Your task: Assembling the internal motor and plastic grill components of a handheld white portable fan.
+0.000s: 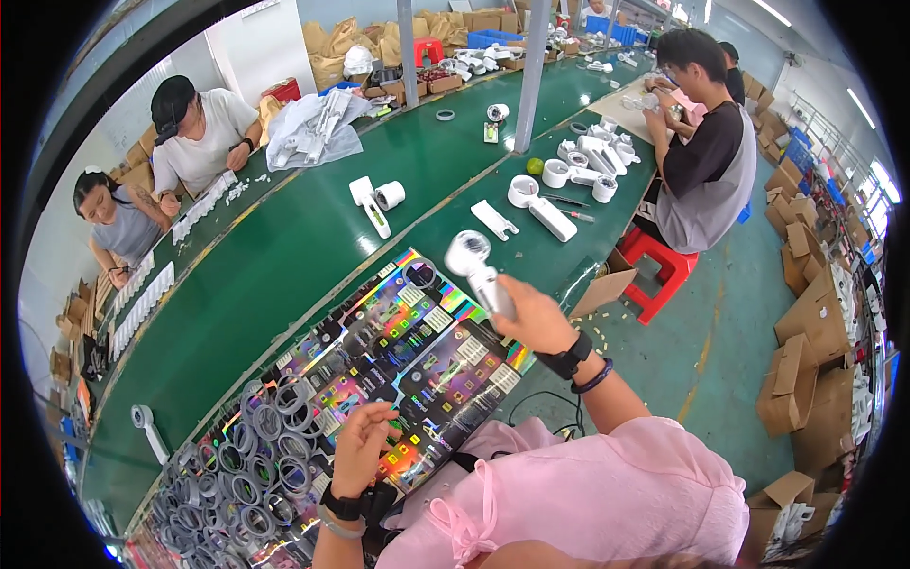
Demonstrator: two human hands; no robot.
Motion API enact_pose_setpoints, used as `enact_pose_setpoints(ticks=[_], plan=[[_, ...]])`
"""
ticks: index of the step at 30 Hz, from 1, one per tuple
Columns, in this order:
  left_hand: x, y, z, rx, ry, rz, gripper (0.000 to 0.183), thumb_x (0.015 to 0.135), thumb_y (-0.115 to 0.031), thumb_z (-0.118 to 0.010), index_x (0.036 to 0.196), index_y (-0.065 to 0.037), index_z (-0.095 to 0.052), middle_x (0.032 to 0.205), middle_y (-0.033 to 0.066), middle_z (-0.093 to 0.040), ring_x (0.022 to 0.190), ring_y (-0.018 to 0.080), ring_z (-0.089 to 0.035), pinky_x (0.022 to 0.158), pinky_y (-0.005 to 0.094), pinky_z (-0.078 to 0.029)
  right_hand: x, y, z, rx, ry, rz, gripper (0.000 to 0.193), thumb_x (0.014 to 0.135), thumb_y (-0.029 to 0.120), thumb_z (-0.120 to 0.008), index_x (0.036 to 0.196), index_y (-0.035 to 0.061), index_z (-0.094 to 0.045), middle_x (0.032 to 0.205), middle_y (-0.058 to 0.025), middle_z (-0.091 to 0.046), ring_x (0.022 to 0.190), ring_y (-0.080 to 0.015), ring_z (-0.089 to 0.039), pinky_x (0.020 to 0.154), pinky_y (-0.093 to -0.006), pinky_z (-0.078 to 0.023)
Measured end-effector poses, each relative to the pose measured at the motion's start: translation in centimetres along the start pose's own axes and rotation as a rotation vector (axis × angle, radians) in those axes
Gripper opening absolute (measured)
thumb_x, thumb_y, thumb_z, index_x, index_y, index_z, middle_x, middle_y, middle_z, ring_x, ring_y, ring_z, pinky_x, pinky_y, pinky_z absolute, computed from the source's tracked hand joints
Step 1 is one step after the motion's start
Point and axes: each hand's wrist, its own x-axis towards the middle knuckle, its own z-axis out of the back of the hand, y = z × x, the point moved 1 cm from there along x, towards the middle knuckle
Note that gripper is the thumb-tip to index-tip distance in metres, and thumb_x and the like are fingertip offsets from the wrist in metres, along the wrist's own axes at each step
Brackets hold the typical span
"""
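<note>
A worker's right hand [534,318] grips a white handheld device [484,278] by its handle, fingers clamped around it, the round head tipped up and away to the left. The right forearm reaches forward from a pink garment [607,493], a black watch [566,358] at the wrist. The device, slightly blurred, shows beyond the right edge of a shiny printed sheet [438,379] on a green workbench [313,242], a lone gray ring [419,274] near its head. The left forearm rises from the lower edge, its hand [360,444] above the sheet beside a heap of gray rings [248,467], fingers loosely bent; whether the tips meet, one cannot tell.
</note>
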Motion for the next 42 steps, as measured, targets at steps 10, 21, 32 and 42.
enact_pose_setpoints(ticks=[10, 21, 32, 42], plan=[[6.1, 2.7, 1.2, -0.564, 0.177, 0.112, 0.029, 0.097, -0.014, -0.05, 0.122, 0.0, -0.054, 0.109, 0.0132, -0.064, 0.089, 0.0216, -0.066, 0.07, 0.0312, -0.056, 0.5, -1.3, 0.1, -0.237, 0.179, -0.242, 0.071, 0.08, 0.041, -0.067, 0.133, 0.0011, -0.039, 0.11, -0.0199, -0.056, 0.087, -0.0386, -0.064, 0.071, -0.0459, -0.053], [6.0, 3.9, 1.5, -0.647, 0.166, 0.026, 0.025, 0.097, -0.011, -0.049, 0.119, 0.001, -0.054, 0.102, 0.0122, -0.063, 0.087, 0.0226, -0.066, 0.071, 0.0345, -0.057, 1.1, -1.6, 0.4, -0.154, 0.18, -0.322, 0.061, 0.084, 0.048, -0.062, 0.125, 0.0043, -0.052, 0.111, -0.0172, -0.058, 0.094, -0.0363, -0.063, 0.077, -0.0445, -0.051], [5.5, 3.9, 1.1, -0.553, 0.132, 0.037, 0.023, 0.098, -0.012, -0.049, 0.118, 0.0, -0.053, 0.102, 0.0125, -0.062, 0.085, 0.0228, -0.066, 0.07, 0.0344, -0.057, 5.8, -17.1, 5.3, -0.402, -0.289, -0.341, 0.027, 0.084, 0.007, -0.055, 0.109, 0.011, -0.064, 0.113, -0.0142, -0.061, 0.105, -0.0342, -0.058, 0.088, -0.0427, -0.05], [6.4, 3.6, 0.7, -0.614, 0.071, 0.052, 0.023, 0.096, -0.009, -0.048, 0.116, 0.001, -0.054, 0.099, 0.0129, -0.063, 0.081, 0.0226, -0.066, 0.064, 0.0361, -0.059, 7.7, -28.6, 7.1, 0.039, -0.049, -0.564, 0.024, 0.08, 0.028, -0.073, 0.096, 0.0101, -0.072, 0.084, -0.0105, -0.068, 0.078, -0.0236, -0.064, 0.072, -0.0355, -0.05]])
